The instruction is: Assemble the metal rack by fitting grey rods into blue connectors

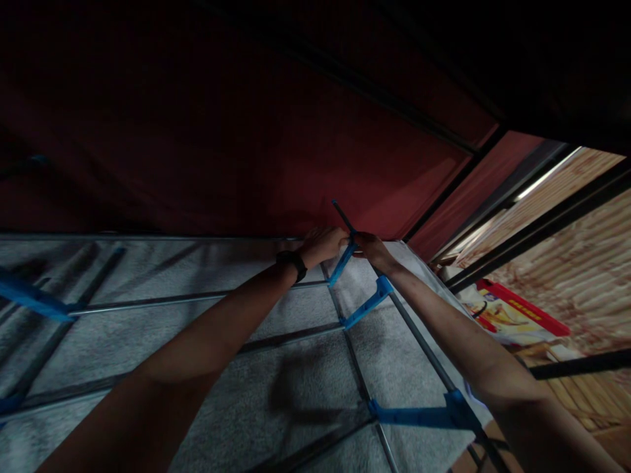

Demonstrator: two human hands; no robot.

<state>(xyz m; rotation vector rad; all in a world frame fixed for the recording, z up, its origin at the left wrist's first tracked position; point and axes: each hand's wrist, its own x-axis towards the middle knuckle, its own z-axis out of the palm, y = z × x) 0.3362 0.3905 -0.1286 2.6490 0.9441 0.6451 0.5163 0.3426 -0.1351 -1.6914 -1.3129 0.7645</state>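
A frame of thin metal tubes (pixel 417 335) joined by blue plastic brackets lies on a grey fleecy cover. At its far end, my left hand (pixel 321 245), with a black band on the wrist, has its fingers closed at the upper end of a blue bracket (pixel 342 264). My right hand (pixel 373 251) meets it from the other side, its fingers closed around the same joint where the tube passes through. The fingertips of both hands are partly hidden. Nearer me, a second blue bracket (pixel 367 304) and a third blue bracket (pixel 411 416) link the tubes.
A dark red fabric wall (pixel 236 157) rises just behind the hands. More blue brackets (pixel 34 299) and tubes stretch left across the grey cover (pixel 167 276). Black bars (pixel 542 230) cross at the right, with a red and yellow box (pixel 522 312) beyond.
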